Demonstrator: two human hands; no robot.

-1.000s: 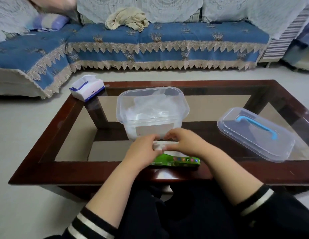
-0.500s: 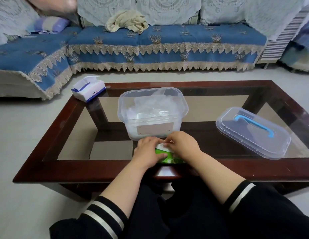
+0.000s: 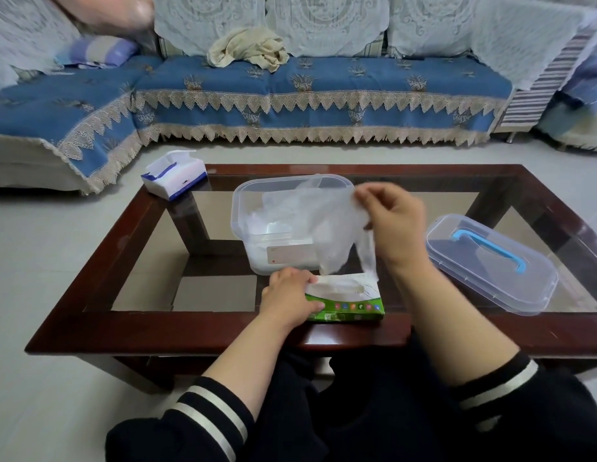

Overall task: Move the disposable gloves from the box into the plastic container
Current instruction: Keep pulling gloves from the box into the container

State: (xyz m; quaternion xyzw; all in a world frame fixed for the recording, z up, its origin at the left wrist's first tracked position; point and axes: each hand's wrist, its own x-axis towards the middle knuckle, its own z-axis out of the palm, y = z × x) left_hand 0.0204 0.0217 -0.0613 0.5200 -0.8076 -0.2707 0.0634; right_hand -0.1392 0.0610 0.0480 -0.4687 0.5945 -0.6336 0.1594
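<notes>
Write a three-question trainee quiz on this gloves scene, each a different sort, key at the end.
1. True or false: the lid sits on the container.
2. Which hand pinches the glove? A) left B) right
3. Fill in: the left hand holds the green ____.

Key: 1 false, the lid lies on the table beside it. 2 B, the right hand. 3 box.

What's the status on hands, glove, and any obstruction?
Left hand grips green cardboard glove box. Right hand pinches clear plastic glove, lifted beside open clear plastic container. Nothing blocking.
</notes>
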